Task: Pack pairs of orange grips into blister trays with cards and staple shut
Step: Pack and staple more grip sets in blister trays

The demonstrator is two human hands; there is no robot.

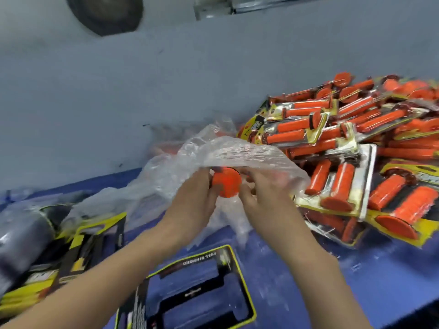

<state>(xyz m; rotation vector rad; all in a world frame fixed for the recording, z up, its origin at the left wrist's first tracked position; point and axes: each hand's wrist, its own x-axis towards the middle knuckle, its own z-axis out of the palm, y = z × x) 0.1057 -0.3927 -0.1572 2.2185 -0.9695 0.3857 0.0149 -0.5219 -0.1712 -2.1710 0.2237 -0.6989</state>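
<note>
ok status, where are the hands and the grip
Left hand holds the grip; right hand at it, hold blurred. Grip at the bag mouth, not yet on the card. Bag film hangs over both hands.

Card [199, 258] lying before you: white print, upside down to you, reads "HALF DIAMOND"; its smaller print is blurred; logos on the packed packs [332, 129] are unreadable.

My left hand [190, 198] and my right hand [263, 195] are bare. The left forearm [107, 276] at 7 o'clock and the right forearm [308, 269] at 5 o'clock are bare also.
</note>
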